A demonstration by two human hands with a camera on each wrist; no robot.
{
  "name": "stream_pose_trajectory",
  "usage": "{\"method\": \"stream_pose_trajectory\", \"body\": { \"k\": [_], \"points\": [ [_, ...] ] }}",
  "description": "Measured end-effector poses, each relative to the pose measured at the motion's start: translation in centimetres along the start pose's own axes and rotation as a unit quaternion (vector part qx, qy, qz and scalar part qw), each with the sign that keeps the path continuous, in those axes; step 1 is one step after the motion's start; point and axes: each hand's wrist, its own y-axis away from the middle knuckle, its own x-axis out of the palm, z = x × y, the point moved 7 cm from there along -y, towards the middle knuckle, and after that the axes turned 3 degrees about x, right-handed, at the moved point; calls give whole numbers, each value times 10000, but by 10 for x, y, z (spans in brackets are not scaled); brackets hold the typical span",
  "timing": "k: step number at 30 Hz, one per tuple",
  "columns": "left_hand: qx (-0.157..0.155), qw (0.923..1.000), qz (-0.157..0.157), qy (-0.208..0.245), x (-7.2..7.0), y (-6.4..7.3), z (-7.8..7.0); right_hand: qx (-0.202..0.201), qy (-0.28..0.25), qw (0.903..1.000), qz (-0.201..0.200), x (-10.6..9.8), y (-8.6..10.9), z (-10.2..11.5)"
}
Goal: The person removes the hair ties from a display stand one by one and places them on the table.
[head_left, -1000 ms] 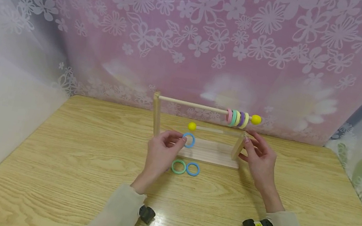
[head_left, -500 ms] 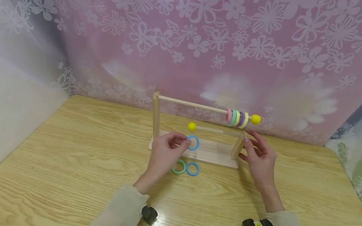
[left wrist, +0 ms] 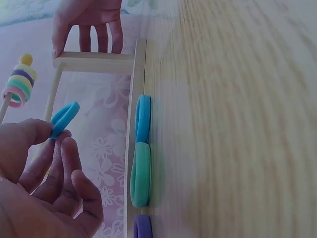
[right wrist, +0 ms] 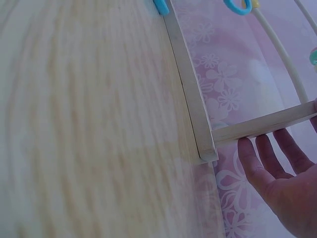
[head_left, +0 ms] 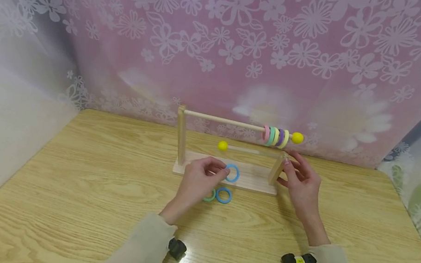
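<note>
A light blue ring (head_left: 238,174) is pinched between the thumb and fingertips of my left hand (head_left: 199,181), in front of the wooden stand's base (head_left: 252,183). It is left of the short post (head_left: 276,172) and below the lower rod (head_left: 247,150), whose free end carries a yellow ball (head_left: 223,145). My right hand (head_left: 303,185) holds the short post near its top, thumb at the upper end and fingertips along the outer face (right wrist: 265,124). On the table lie another blue ring (head_left: 222,202), a green ring (left wrist: 142,173) partly behind my left hand, and a purple ring (left wrist: 143,227).
The tall post (head_left: 180,138) bears an upper rod (head_left: 221,120) with several pastel rings (head_left: 266,135) by its yellow end ball (head_left: 297,138). Beneath everything is a wood-grain table (head_left: 88,204). A flowered pink curtain (head_left: 223,58) hangs behind it.
My left hand has carried the light blue ring rightward and slightly nearer, from below the lower rod's yellow ball, now covering more of the green ring. The right hand has stayed on the post.
</note>
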Motion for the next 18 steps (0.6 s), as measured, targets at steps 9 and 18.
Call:
{"method": "stream_pose_trajectory", "body": {
  "k": [9,18],
  "points": [
    [-131,9994,298,-147,9,0,-1,-6,-40,10000,-4,0,0,-1],
    [-257,9974,583,-350,17,1,-1,19,-70,10000,-29,-1,0,-3]
  ]
}}
